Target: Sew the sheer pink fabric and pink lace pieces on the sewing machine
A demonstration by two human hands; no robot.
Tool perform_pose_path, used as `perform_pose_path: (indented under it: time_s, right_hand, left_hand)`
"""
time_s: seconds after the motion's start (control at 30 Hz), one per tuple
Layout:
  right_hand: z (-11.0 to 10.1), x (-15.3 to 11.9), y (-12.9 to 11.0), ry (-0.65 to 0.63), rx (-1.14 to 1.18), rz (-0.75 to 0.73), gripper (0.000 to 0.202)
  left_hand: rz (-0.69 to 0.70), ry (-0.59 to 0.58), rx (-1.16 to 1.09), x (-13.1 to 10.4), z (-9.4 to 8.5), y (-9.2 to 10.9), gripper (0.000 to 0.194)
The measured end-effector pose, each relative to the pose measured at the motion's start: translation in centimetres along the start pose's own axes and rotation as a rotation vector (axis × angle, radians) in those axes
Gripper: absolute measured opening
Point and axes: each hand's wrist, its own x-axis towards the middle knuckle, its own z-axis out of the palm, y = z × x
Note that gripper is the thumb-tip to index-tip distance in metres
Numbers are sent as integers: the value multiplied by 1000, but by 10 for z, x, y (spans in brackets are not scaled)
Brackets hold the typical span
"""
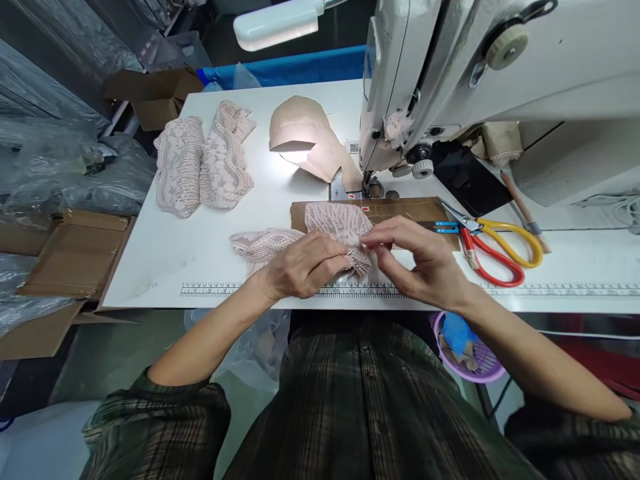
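Left hand (pixel 313 263): fingers curled, pinching the pale pink lace (pixel 337 220). Right hand (pixel 420 257): thumb and index fingertips at the lace's right side; can't tell if they actually grip it. Lace is near the middle of the table's front edge, one part overlapping the brown cardboard strip (pixel 400 208), the rest trailing toward the left edge. Printed ruler scale (pixel 280 291) runs along the front edge, just below the hands. Blue snips (pixel 447 227) lie on the strip's right end, red-and-yellow scissors (pixel 493 241) beside them. Sewing machine (pixel 400 87) stands beyond the strip, beige cut pieces (pixel 300 123) left of its needle. Two lace bundles, one (pixel 180 167) beside the other (pixel 225 160), near the table's back-left corner.
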Motion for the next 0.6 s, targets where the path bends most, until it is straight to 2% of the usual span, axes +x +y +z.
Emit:
perform_pose_path:
  time_s: [0.13,0.3,0.4,0.6]
  right_hand:
    - [13,3,-3,-67,13,46,19]
    - [11,1,-3,-125,-4,101,15]
    - [11,2,-4,-136,-57,55,13]
    - [16,1,0,-186,-350,-86,11]
  left_hand:
    - [28,31,10,4,-2,0,9]
    - [30,37,49,7,-4,1,11]
    - [28,35,61,6,-4,2,11]
    - [70,14,113,6,-1,3,11]
